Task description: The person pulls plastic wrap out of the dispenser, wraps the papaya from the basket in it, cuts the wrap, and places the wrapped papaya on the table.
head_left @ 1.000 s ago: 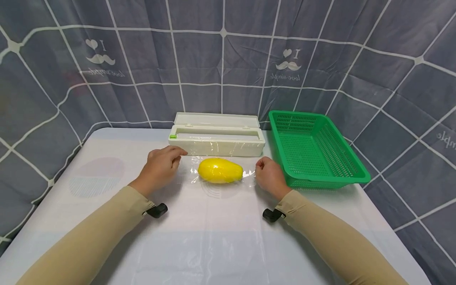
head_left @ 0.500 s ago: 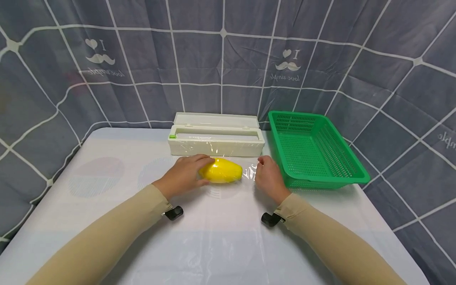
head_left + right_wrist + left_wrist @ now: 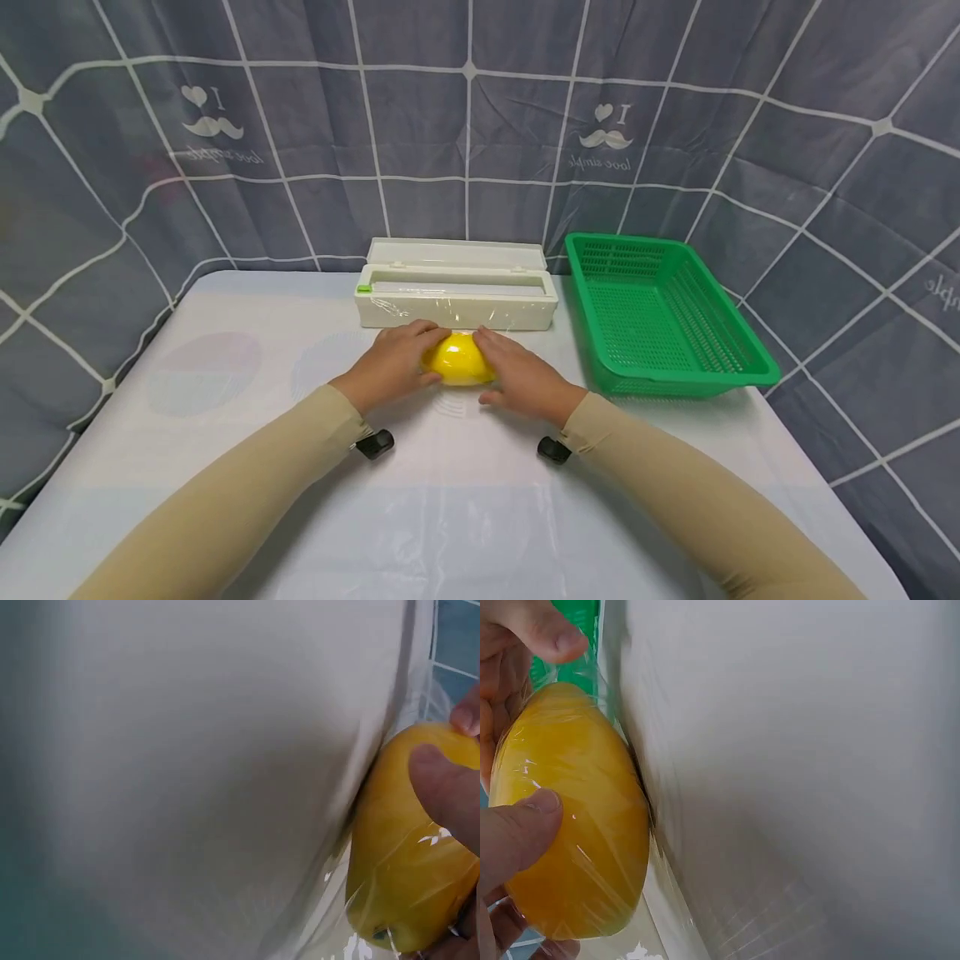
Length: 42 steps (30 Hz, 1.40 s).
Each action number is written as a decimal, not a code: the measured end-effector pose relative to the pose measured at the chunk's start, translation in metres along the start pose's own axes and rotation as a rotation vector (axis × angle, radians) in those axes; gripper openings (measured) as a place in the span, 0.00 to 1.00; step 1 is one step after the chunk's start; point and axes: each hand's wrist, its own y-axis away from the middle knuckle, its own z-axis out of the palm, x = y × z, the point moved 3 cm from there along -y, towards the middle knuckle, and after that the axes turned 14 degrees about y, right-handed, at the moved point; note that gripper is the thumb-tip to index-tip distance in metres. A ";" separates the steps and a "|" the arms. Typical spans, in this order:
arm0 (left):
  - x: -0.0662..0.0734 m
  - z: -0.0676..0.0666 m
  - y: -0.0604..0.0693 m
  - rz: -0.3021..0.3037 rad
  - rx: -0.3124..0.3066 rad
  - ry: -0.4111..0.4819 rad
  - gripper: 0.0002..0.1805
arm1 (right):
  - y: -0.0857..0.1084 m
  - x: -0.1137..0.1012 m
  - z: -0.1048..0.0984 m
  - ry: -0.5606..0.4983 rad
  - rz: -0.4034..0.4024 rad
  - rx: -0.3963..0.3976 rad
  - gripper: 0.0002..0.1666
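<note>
A yellow, papaya-like fruit (image 3: 459, 360) lies on the table under clear film (image 3: 592, 787), just in front of the white wrap box (image 3: 457, 312). The left hand (image 3: 393, 362) grips its left end, thumb on the near side and fingers behind. Around the right end curls the right hand (image 3: 525, 375), fingers over the far side. The right thumb (image 3: 442, 787) overlaps the fruit (image 3: 412, 847) in the right wrist view; in the left wrist view it stands a little off the fruit's tip. Film creases cover the yellow skin.
The wrap box's lid (image 3: 457, 252) stands raised at the back, with a white roll inside and a green piece at its left end. A green basket (image 3: 675, 377) sits at the right. A grey gridded curtain (image 3: 420, 117) hangs behind the white-covered table (image 3: 450, 508).
The left hand moved right from the film's left side onto the fruit. The right hand then moved left from the film's right side to the fruit's right end.
</note>
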 end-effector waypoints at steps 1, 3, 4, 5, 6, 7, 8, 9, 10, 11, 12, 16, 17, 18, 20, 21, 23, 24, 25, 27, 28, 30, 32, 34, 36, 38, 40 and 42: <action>0.000 0.001 -0.001 -0.002 -0.003 0.004 0.39 | -0.002 0.002 0.001 -0.008 0.013 -0.011 0.58; -0.001 0.001 -0.002 -0.004 -0.006 0.011 0.39 | -0.004 0.005 0.003 -0.013 0.028 -0.009 0.54; 0.000 0.001 -0.002 -0.007 -0.008 0.011 0.39 | -0.005 0.006 0.003 -0.017 0.031 0.002 0.52; 0.000 0.001 -0.002 -0.011 -0.011 0.012 0.39 | -0.007 0.007 0.004 -0.021 0.035 0.012 0.50; 0.000 0.001 -0.003 -0.016 -0.015 0.015 0.40 | -0.008 0.008 0.004 -0.024 0.037 0.023 0.48; 0.001 0.001 -0.003 -0.021 -0.021 0.014 0.40 | -0.009 0.008 0.004 -0.022 0.038 0.033 0.47; 0.001 0.001 -0.003 -0.029 -0.028 0.014 0.40 | -0.010 0.009 0.005 -0.019 0.039 0.039 0.45; 0.001 0.000 -0.004 -0.037 -0.034 0.013 0.40 | -0.011 0.009 0.006 -0.020 0.042 0.042 0.45; 0.001 0.000 -0.004 -0.042 -0.040 0.009 0.40 | -0.012 0.010 0.006 -0.022 0.048 0.043 0.44; 0.001 0.001 -0.005 -0.047 -0.044 0.009 0.40 | -0.012 0.010 0.007 -0.025 0.055 0.041 0.44; 0.001 0.000 -0.005 -0.052 -0.046 0.010 0.40 | -0.013 0.010 0.007 -0.027 0.061 0.041 0.44; 0.001 0.001 -0.006 -0.059 -0.041 0.008 0.40 | -0.013 0.010 0.007 -0.046 0.081 0.034 0.44; 0.001 0.002 -0.006 -0.065 -0.038 0.016 0.40 | -0.013 0.010 0.007 -0.054 0.085 0.032 0.44; 0.001 0.002 -0.006 -0.069 -0.036 0.021 0.40 | -0.013 0.010 0.007 -0.060 0.087 0.031 0.44; 0.001 0.003 -0.006 -0.075 -0.033 0.027 0.41 | -0.013 0.010 0.007 -0.068 0.089 0.027 0.44; 0.000 0.003 -0.006 -0.080 -0.033 0.035 0.41 | -0.013 0.010 0.008 -0.071 0.091 0.025 0.45; 0.000 0.004 -0.006 -0.085 -0.031 0.044 0.41 | -0.013 0.010 0.008 -0.068 0.094 0.025 0.45; -0.001 0.004 -0.006 -0.085 -0.031 0.044 0.41 | -0.013 0.010 0.008 -0.066 0.095 0.026 0.45; 0.000 0.004 -0.006 -0.085 -0.030 0.044 0.40 | -0.013 0.010 0.008 -0.066 0.095 0.030 0.45; 0.000 0.004 -0.005 -0.084 -0.028 0.047 0.40 | -0.013 0.010 0.008 -0.066 0.096 0.035 0.45; 0.000 0.004 -0.005 -0.084 -0.026 0.047 0.40 | -0.013 0.010 0.008 -0.067 0.096 0.038 0.45; 0.001 0.003 -0.004 -0.085 -0.028 0.049 0.40 | -0.013 0.009 0.008 -0.071 0.093 0.037 0.45; 0.001 0.003 -0.003 -0.084 -0.031 0.047 0.40 | -0.012 0.009 0.008 -0.073 0.090 0.033 0.45; 0.001 0.003 -0.003 -0.083 -0.031 0.047 0.40 | -0.012 0.009 0.007 -0.072 0.088 0.029 0.45; 0.001 0.003 -0.003 -0.082 -0.030 0.048 0.41 | -0.013 0.008 0.007 -0.068 0.086 0.029 0.45; 0.001 0.003 -0.003 -0.080 -0.027 0.051 0.41 | -0.013 0.008 0.006 -0.065 0.086 0.030 0.45; 0.001 0.002 -0.003 -0.082 -0.026 0.058 0.41 | -0.013 0.009 0.006 -0.063 0.087 0.030 0.45; 0.001 0.002 -0.003 -0.083 -0.029 0.060 0.41 | -0.013 0.009 0.006 -0.065 0.089 0.027 0.45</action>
